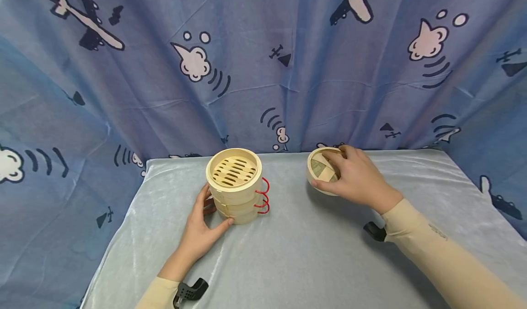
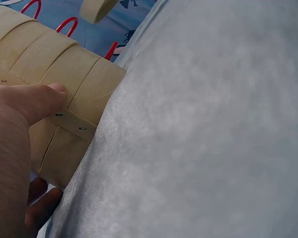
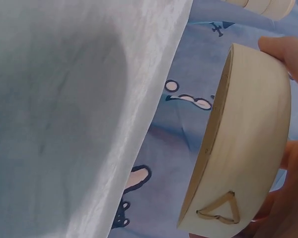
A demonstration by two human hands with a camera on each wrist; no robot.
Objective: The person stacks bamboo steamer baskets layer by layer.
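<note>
A stack of round bamboo steamer baskets [image 1: 239,198] stands on the left of the table, its slotted top tier facing up. Red loops [image 1: 265,199] stick out from its right side. My left hand [image 1: 196,230] holds the stack low on its left, thumb in front and fingers round the far side. To the right, my right hand [image 1: 360,177] grips a bamboo steamer lid [image 1: 319,166] with a woven top by its rim. In the right wrist view the lid [image 3: 251,119] is tilted above the table, showing a triangular stitch on its side wall.
A pale grey cloth [image 1: 288,254] covers the table. Behind and along both sides hangs a blue curtain [image 1: 255,94] printed with planes and clouds, close to the table's back edge. A black device [image 1: 191,290] is strapped at the left wrist, another [image 1: 374,231] at the right.
</note>
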